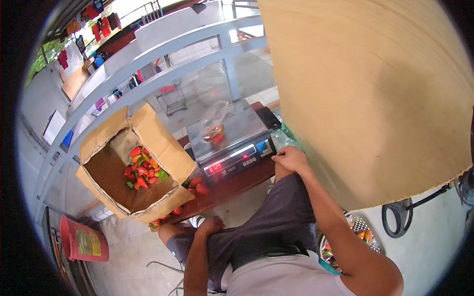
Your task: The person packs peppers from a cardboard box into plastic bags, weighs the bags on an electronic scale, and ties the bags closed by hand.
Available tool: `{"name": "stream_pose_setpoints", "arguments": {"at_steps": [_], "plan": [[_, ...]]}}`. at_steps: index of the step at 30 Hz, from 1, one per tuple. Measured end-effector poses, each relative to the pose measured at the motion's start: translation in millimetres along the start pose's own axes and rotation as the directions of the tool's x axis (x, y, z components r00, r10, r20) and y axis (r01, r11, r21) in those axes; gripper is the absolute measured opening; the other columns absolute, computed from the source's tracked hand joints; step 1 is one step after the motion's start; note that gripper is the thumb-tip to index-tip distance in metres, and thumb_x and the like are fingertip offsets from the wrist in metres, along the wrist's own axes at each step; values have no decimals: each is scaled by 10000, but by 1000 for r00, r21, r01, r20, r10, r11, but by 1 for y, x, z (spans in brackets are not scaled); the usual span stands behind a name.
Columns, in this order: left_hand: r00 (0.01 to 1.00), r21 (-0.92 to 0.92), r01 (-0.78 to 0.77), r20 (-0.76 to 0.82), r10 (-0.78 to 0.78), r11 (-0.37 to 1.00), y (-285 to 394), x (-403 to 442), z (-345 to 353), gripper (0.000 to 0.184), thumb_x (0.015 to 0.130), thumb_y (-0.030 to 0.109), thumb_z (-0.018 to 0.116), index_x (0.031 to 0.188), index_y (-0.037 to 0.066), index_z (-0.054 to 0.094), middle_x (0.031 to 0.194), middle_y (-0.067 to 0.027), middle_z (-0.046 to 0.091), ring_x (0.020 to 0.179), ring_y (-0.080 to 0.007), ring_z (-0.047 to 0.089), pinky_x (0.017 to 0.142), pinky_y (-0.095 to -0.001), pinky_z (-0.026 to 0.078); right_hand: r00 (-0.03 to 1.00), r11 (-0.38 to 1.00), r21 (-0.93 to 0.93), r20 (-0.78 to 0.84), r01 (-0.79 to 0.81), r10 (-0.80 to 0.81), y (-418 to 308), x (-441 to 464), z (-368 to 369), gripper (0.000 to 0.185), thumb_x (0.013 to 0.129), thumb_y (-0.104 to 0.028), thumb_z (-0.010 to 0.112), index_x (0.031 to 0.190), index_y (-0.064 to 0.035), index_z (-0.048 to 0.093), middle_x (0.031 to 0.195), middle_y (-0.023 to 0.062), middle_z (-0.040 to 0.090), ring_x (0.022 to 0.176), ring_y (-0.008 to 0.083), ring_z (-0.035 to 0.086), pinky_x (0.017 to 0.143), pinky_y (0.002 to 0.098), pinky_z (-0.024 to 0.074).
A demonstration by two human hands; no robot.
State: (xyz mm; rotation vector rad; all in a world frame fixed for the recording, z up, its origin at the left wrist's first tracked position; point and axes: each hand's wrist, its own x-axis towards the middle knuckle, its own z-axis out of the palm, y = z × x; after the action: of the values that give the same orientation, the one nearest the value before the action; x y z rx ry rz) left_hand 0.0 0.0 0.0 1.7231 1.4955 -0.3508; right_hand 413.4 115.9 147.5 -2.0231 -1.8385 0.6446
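- how was the right arm held?
- it reached forward over the right thigh, elbow slightly bent, and the right hand (291, 159) was palm down near the knee, just beside the digital scale (232, 157).
- and its grip?
- the fingers were bent and drawn close together, at the edge of some clear plastic (283, 140). i couldn't tell whether they pinched it.
- the left one?
- that arm hung down in front of the body, with the left hand (211, 226) low by the left thigh, its fingers curled. whether it held anything, i couldn't tell.
- where were the peppers?
- a clear bag of red peppers (215, 134) lay on the scale's plate, and the scale stood on the dark red counter (229, 193). more red and green peppers (143, 172) were inside the open cardboard box (165, 140), left of the scale.
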Motion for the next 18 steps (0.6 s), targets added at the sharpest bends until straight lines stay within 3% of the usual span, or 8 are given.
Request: {"name": "stream_pose_setpoints", "arguments": {"at_steps": [2, 5, 8, 11, 16, 18], "plan": [[1000, -99, -22, -15, 21, 995, -3, 5, 4, 443, 846, 400, 686, 1124, 54, 688, 1184, -197, 686, 1089, -375, 662, 932, -452, 509, 1000, 1000, 1, -5, -7, 7, 2, 1, -5, 406, 809, -498, 703, 957, -128, 784, 1015, 143, 737, 978, 329, 696, 889, 421, 532], [985, 78, -141, -92, 148, 987, -24, 16, 17, 442, 848, 410, 679, 1100, 47, 685, 1147, -209, 687, 1059, -395, 664, 905, -457, 515, 1000, 1000, 0, -14, 7, -7, 1, 3, 4, 412, 805, -497, 704, 951, -120, 782, 1006, 149, 736, 970, 340, 693, 886, 425, 532], [965, 136, -225, -105, 240, 965, -36, 26, 23, 422, 860, 403, 662, 1085, 46, 682, 1138, -214, 682, 1039, -405, 663, 899, -464, 515, 999, 999, 9, -27, 37, -37, 3, 6, 8, 422, 800, -502, 707, 949, -114, 780, 995, 152, 736, 967, 343, 694, 884, 427, 533], [981, 17, -167, -101, 168, 986, -40, 28, 28, 398, 856, 380, 658, 1061, 41, 692, 1138, -210, 681, 1040, -404, 659, 917, -469, 507, 1000, 999, 37, -26, 18, -18, 2, 4, 6, 389, 794, -486, 712, 932, -131, 792, 1002, 158, 738, 979, 356, 695, 895, 440, 535], [968, 172, -214, -96, 232, 962, -50, 44, 34, 369, 882, 439, 632, 1045, 129, 747, 1088, -101, 730, 1017, -347, 684, 899, -444, 519, 1000, 998, 60, -9, 6, -5, 13, 13, 15, 405, 793, -496, 713, 954, -132, 790, 1012, 159, 739, 976, 354, 697, 905, 451, 531], [986, 93, -140, -80, 148, 986, -36, 29, 26, 395, 869, 381, 639, 1078, 53, 701, 1128, -192, 692, 1069, -384, 657, 926, -462, 505, 1000, 998, 61, 0, 3, -3, 15, 15, 16, 420, 789, -502, 717, 977, -132, 786, 1004, 156, 741, 968, 346, 701, 906, 457, 529]]}}
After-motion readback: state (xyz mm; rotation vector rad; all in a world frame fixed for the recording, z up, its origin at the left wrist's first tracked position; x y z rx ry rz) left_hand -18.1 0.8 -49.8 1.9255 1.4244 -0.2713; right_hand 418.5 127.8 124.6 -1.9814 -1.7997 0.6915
